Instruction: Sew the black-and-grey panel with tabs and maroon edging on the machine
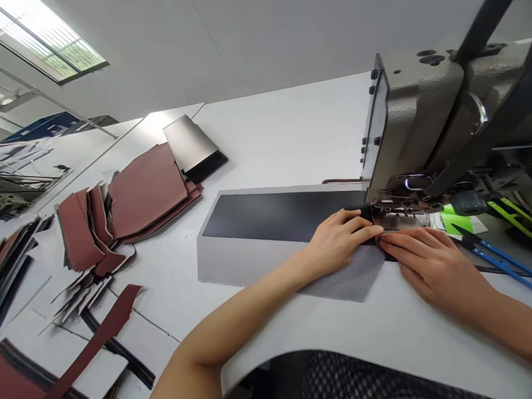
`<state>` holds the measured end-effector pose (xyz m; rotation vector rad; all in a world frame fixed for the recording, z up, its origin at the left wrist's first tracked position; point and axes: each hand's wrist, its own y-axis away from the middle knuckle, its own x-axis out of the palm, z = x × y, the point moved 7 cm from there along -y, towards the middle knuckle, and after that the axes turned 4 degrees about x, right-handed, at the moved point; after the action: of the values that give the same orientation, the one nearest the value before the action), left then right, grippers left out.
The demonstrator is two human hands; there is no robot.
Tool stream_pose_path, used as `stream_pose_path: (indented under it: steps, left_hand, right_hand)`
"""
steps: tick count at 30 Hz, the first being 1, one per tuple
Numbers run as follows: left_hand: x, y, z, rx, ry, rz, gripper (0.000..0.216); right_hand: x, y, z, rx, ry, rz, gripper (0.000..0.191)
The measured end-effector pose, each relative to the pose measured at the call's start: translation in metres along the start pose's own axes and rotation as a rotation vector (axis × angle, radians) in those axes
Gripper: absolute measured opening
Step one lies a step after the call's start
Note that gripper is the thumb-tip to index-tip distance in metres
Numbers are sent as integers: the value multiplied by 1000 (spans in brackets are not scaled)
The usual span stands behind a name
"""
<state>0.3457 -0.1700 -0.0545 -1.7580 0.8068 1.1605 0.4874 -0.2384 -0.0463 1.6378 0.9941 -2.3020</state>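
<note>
My left hand point(339, 240) lies on a grey mesh fabric piece point(347, 278), fingers together and pressed flat, holding it down at the sewing machine's presser foot point(386, 210). My right hand point(420, 261) rests palm down to the right of the foot, its fingertips pinning the same piece's edge against a black strip. Both sets of fingertips meet just in front of the needle. The grey sewing machine head point(420, 112) rises above them. The fabric hangs partly over the raised grey machine bed point(233, 256) with its dark plate point(279, 213).
Stacks of reddish-brown cut pieces point(139, 195) and black strips point(118, 350) lie at the left on the white table point(290, 134). Blue thread snips point(504, 261) and green snips point(517, 217) lie to the right of the machine. A grey panel point(189, 144) sits behind the stacks.
</note>
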Motion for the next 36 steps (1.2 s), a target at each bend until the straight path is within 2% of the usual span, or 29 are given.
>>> stream_pose_path:
  steps: [2,7,10,13,17,19,22,25,28,31,34,36]
  left_hand:
    - [1,0,0,2,-3,5,44]
    - [1,0,1,46,9,7,35]
    - [-5,2,-4,63,52,0,31]
    - [-12,5,-10,-43,97,27,17]
    - [-11,5,-30,-183,34,162,45]
    - [-7,0,-42,-214,-39,241,36]
    - [1,-9,-54,-237,-115,352,22]
    - [3,-13,-57,-229,-147,422,23]
    - [-3,-11,-47,-273,-87,396,23]
    - [-8,-8,-33,-322,39,278,33]
    - [-6,-7,-28,-262,118,187,43]
    - [-3,-5,-28,-226,125,169,39]
  right_hand:
    - [0,-6,-5,0,-83,6,30]
    - [2,-12,-23,124,-244,-23,27]
    - [4,-11,-22,67,-211,15,28]
    - [3,-10,-19,-16,-190,38,32]
    - [0,-14,-16,-109,-273,74,35]
    - [0,-17,-15,-106,-323,97,34]
    - [4,-18,-17,-7,-365,139,31]
    - [7,-15,-21,117,-364,133,28]
    - [7,-10,-20,152,-373,114,26]
    - [6,-7,-16,115,-342,102,27]
    - [2,-6,-17,91,-320,79,30]
    - [0,-6,-24,145,-358,64,28]
